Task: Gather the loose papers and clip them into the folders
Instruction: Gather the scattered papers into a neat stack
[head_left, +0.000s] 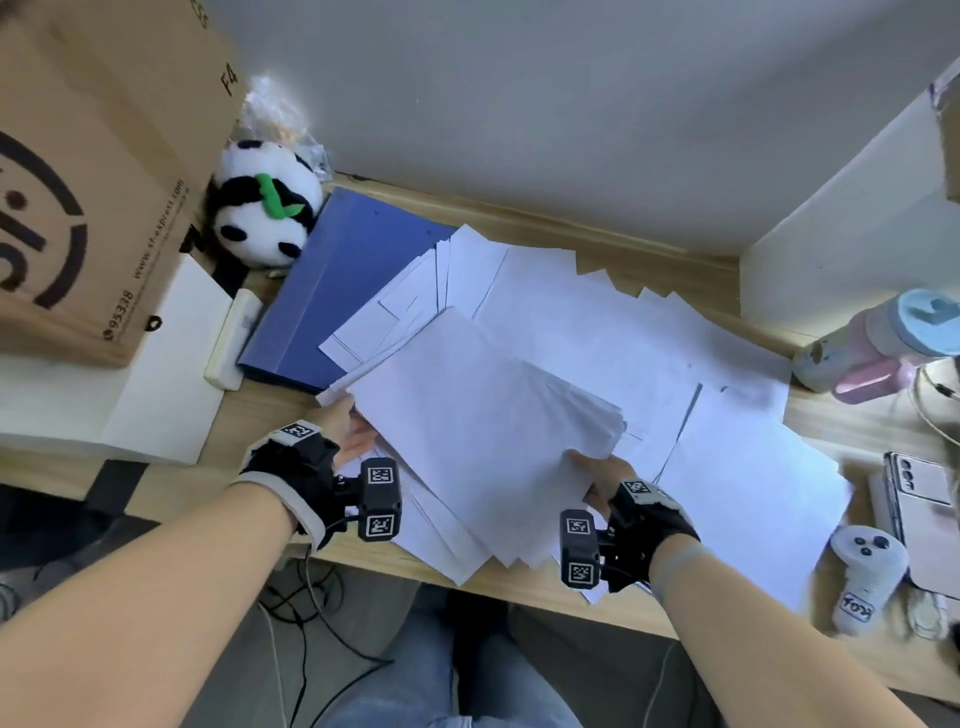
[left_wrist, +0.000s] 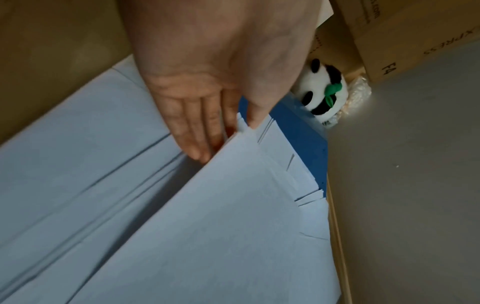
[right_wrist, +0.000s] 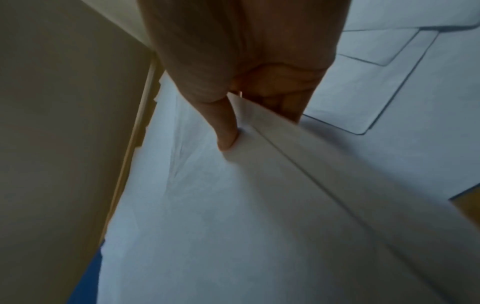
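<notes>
Loose white sheets (head_left: 675, 364) lie scattered over the wooden desk (head_left: 540, 587). Both hands hold a gathered stack of papers (head_left: 483, 415) tilted above them. My left hand (head_left: 353, 431) grips the stack's left edge; in the left wrist view the left hand (left_wrist: 228, 139) has its fingers (left_wrist: 192, 135) slid under the stack (left_wrist: 221, 226) and the thumb over the edge. My right hand (head_left: 597, 473) pinches the right corner, the right hand (right_wrist: 257, 127) showing its thumb (right_wrist: 227, 135) pressed on top of the stack (right_wrist: 207, 205). A blue folder (head_left: 332, 280) lies shut at the back left, partly under sheets.
A large cardboard box (head_left: 78, 182) and a panda plush (head_left: 265, 213) stand at the back left, beside a white box (head_left: 156, 374). At the right are a pastel bottle (head_left: 878, 343), a phone (head_left: 924, 493) and a white controller (head_left: 862, 566). Walls close the back and right.
</notes>
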